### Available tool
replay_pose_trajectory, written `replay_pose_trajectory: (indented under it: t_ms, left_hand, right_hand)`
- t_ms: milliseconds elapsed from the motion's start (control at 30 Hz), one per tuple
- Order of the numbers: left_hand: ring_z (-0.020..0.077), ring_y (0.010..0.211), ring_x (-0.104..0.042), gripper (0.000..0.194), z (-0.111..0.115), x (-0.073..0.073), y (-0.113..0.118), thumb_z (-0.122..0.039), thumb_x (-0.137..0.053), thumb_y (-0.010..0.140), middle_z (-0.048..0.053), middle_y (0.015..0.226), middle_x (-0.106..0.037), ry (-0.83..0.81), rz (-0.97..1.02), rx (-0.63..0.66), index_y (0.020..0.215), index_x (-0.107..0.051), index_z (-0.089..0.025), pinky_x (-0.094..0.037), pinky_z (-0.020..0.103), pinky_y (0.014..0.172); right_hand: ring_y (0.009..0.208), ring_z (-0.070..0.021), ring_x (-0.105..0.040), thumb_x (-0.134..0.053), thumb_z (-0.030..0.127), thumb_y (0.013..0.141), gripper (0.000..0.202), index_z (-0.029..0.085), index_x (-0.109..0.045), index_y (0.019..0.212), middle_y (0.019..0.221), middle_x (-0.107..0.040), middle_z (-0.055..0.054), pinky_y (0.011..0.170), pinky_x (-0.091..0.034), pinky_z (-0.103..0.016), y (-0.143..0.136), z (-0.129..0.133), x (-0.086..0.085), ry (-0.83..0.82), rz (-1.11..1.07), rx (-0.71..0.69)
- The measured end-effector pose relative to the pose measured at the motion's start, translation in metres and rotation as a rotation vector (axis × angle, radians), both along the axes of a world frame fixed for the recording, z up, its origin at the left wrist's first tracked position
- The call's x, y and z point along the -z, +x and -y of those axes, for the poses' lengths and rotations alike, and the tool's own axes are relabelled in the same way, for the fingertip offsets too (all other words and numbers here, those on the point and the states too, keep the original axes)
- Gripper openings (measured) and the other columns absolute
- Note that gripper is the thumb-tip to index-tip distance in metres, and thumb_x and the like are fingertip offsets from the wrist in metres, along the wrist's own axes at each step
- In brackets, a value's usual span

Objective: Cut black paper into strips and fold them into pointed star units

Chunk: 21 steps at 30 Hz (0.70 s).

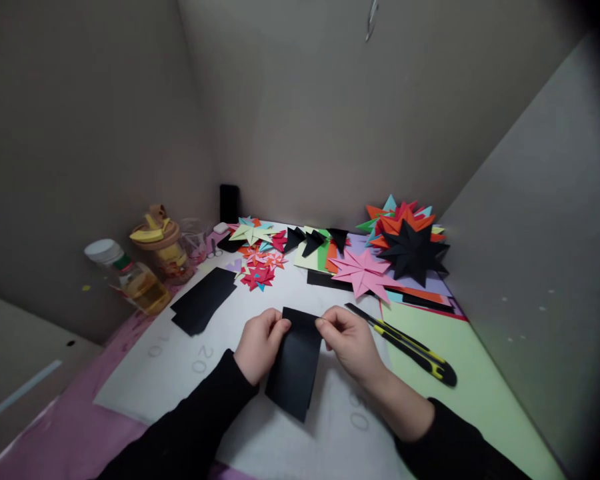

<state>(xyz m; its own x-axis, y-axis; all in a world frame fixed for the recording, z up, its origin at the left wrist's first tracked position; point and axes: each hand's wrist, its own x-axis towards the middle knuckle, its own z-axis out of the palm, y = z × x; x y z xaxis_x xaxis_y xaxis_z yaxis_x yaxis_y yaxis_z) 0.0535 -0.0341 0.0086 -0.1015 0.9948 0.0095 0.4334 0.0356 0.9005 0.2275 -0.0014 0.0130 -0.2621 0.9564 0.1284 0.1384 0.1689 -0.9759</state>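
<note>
A narrow black paper [294, 373], which looks folded in layers, is held up over the white sheet [180, 380]. My left hand [261, 345] pinches its upper left edge between thumb and fingers. At its upper right corner my right hand [349, 340] grips the edge in a pinch. To the right of my right hand lies a black and yellow utility knife [410, 347], partly over a pale green sheet [480, 393]. More black paper pieces [203, 300] lie flat to the left of my left hand.
A bottle [140, 287] and a lidded cup [165, 250] stand at the left. Small folded paper stars [257, 277], a pink star [365, 272] and a black star [416, 252] lie towards the back. A phone [229, 204] leans on the rear wall. Grey walls enclose the table.
</note>
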Motion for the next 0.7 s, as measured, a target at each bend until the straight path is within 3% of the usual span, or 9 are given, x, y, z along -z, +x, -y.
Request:
replay_pose_trajectory:
  t_ms: [133,267,433,500,633,700]
  left_hand:
    - [0.0131,0.053,-0.038,0.03,0.002,0.005,0.003,-0.037,-0.043,0.082,-0.004,0.052,-0.041,0.011,-0.147,-0.031,0.057,-0.04,-0.02,-0.026,0.025,0.054]
    - [0.0119,0.05,-0.034,0.04,0.002,0.011,0.002,-0.046,-0.042,0.08,-0.005,0.047,-0.035,-0.083,-0.061,-0.001,0.05,-0.035,-0.02,-0.025,0.025,0.051]
    - [0.0115,0.052,-0.041,0.034,0.005,0.017,0.003,-0.049,-0.05,0.075,-0.004,0.055,-0.044,-0.175,0.198,0.165,0.062,-0.046,-0.018,-0.033,0.024,0.052]
    - [0.0118,0.052,-0.041,0.032,0.007,0.02,0.005,-0.048,-0.048,0.076,-0.004,0.056,-0.043,-0.148,0.168,0.128,0.064,-0.044,-0.019,-0.032,0.024,0.052]
    - [0.0127,0.052,-0.037,0.035,0.011,0.028,0.009,-0.043,-0.038,0.083,-0.004,0.051,-0.039,-0.057,-0.102,-0.057,0.057,-0.039,-0.02,-0.026,0.025,0.052]
    - [0.0126,0.05,-0.035,0.038,0.012,0.032,0.008,-0.044,-0.038,0.083,-0.004,0.048,-0.037,-0.066,-0.114,-0.074,0.053,-0.037,-0.02,-0.023,0.026,0.051]
  right_hand:
    - [0.043,-0.0094,-0.04,-0.056,0.03,0.076,0.023,0.019,-0.049,0.058,0.045,-0.044,0.006,0.045,-0.033,-0.022,-0.001,-0.001,0.003,0.008,0.002,0.026]
    - [0.043,-0.0096,-0.041,-0.057,0.03,0.076,0.023,0.02,-0.048,0.058,0.045,-0.044,0.006,0.045,-0.033,-0.022,0.001,-0.006,0.006,0.01,-0.013,0.047]
    - [0.043,-0.0095,-0.04,-0.057,0.03,0.077,0.023,0.02,-0.048,0.058,0.045,-0.044,0.006,0.045,-0.033,-0.022,0.005,-0.014,0.009,0.017,-0.048,0.088]
    - [0.043,-0.0095,-0.04,-0.058,0.029,0.077,0.023,0.019,-0.049,0.058,0.045,-0.044,0.006,0.045,-0.033,-0.022,0.006,-0.015,0.01,0.018,-0.049,0.092]
    - [0.043,-0.01,-0.042,-0.058,0.029,0.076,0.022,0.019,-0.05,0.058,0.045,-0.046,0.006,0.045,-0.033,-0.022,0.005,-0.014,0.01,0.005,-0.06,0.099]
    - [0.043,-0.0099,-0.042,-0.058,0.03,0.076,0.023,0.02,-0.049,0.057,0.045,-0.045,0.006,0.046,-0.033,-0.022,0.004,-0.014,0.011,-0.001,-0.076,0.112]
